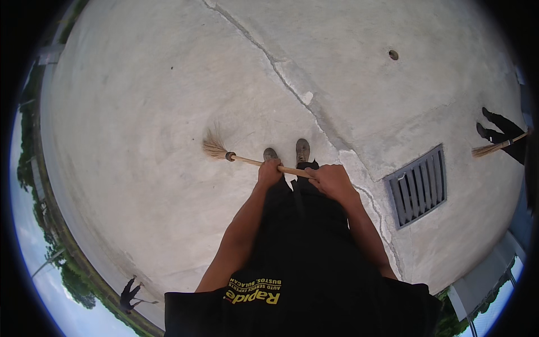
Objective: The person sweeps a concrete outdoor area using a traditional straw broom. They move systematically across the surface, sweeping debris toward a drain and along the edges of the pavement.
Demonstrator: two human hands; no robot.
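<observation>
The broom (pixel 247 160), likely light, springy and best gripped along its stiff handle (pixel 295 171), is grasped by the left hand (pixel 270 172) and right hand (pixel 334 181) before the legs (pixel 323 208), bristles (pixel 215 146) leftward over the concrete floor (pixel 140 140), which is broken on the right by a crack (pixel 276 66) and a slatted grate (pixel 416 186) where bristles could be snagged.

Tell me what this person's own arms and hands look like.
The left hand and right hand are bare, without gloves. The forearms look bare too. The sleeves are short and black, part of a black shirt with yellow lettering.
</observation>
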